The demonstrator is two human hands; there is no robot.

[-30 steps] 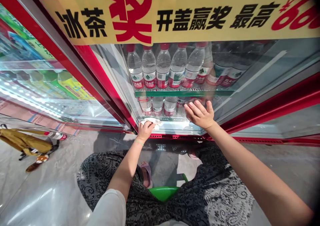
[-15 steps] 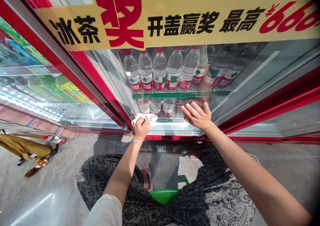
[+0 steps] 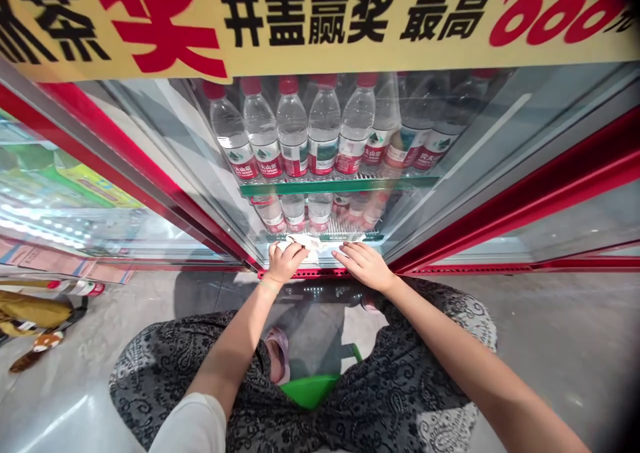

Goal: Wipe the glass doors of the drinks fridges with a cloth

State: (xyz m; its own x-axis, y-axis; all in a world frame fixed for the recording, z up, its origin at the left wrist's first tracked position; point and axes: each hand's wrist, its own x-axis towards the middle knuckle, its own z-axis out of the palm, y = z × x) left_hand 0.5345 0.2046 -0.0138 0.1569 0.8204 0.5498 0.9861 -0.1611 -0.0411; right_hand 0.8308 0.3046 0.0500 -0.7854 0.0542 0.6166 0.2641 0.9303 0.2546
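Low at the glass door [image 3: 400,229] of a drinks fridge, my left hand [image 3: 285,263] is closed on a crumpled white cloth or tissue [image 3: 305,241], pressing it to the pane. To its right, my right hand [image 3: 365,265] is open, fingers stretched towards the cloth and resting at the bottom of the glass. Whether its fingertips touch the cloth I cannot tell. Behind the pane, water bottles [image 3: 293,129] with red caps and red-and-white labels stand on a green-edged shelf [image 3: 340,185], with more bottles on the level below.
A yellow banner [image 3: 320,59] with large printed characters crosses the door above. Red frames [image 3: 500,193] flank the glass. On the floor at left lie a mustard-coloured bag [image 3: 40,309] with a plush tail charm and a bottle [image 3: 83,287]. A green stool [image 3: 310,391] shows between my knees.
My right hand has moved down and left along the glass, closer to the cloth. My left hand has shifted slightly with the cloth. The view has moved right and closer to the door.
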